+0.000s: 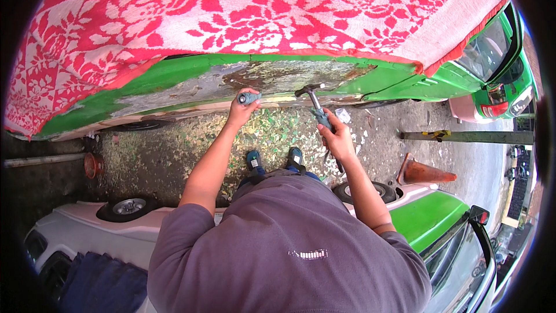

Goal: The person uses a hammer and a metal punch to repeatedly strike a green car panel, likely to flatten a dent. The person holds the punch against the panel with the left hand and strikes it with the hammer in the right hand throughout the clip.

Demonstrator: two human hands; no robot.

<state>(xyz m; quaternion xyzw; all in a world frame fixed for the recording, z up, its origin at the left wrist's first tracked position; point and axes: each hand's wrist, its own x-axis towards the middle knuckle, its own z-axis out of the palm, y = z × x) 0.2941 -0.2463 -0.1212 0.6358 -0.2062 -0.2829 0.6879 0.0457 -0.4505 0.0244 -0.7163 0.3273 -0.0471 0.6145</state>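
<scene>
In my left hand (239, 112) is a short tool with a thick grey-blue handle (249, 98), its round end toward me; its far end is hidden, so its kind does not show. My right hand (338, 137) grips a claw hammer (314, 99), the dark head raised near the panel and the handle grey-blue at the grip. Before both hands is the lower side of a green car (214, 80), its paint stripped to grey, white and rusty patches. Whether the left hand's tool touches the panel, I cannot tell.
A red and white floral cloth (243, 11) covers the upper car. Paint flakes (185, 145) litter the ground around my shoes (253, 160). Behind me stands another car (431, 220). To the right are an orange cone (428, 172) and a green post (480, 137); a reddish bucket (92, 165) is at left.
</scene>
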